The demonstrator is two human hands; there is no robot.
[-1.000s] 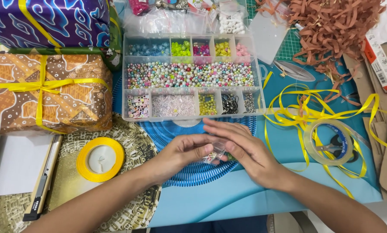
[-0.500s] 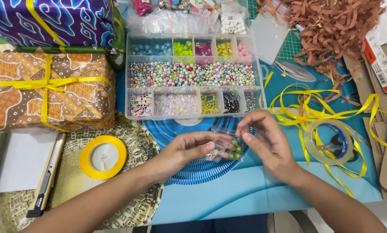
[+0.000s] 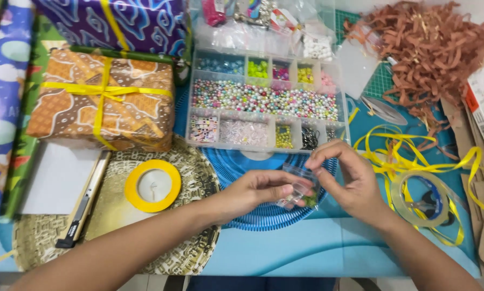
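the left hand (image 3: 253,193) pinches a small clear plastic bag (image 3: 301,189) between thumb and fingers, closed on its lower edge so the bag stays upright with its mouth toward the other hand. a few small beads, green and pale, sit in the bottom of the bag. the right hand (image 3: 350,180) meets it from the other side, fingertips bunched together at the bag's top edge; whether they grip the bag's lip or a bead is too small to tell. both hands hover over a round blue ribbed mat (image 3: 242,167), just in front of the bead box (image 3: 263,99), so the bag is close to the compartments.

the bead box is a clear divided tray, with a long middle compartment full of mixed pastel beads and smaller cells of green, pink, yellow and letter beads around it. to the left lies a gift box (image 3: 102,108) wrapped in brown patterned paper and tied with yellow ribbon, and below it a roll of yellow tape (image 3: 153,186) rests on a woven gold placemat (image 3: 188,248), beside a utility knife (image 3: 83,207). to the right, loose yellow ribbon (image 3: 409,156) tangles around a roll of clear tape (image 3: 425,198), with brown shredded paper (image 3: 420,48) heaped behind.
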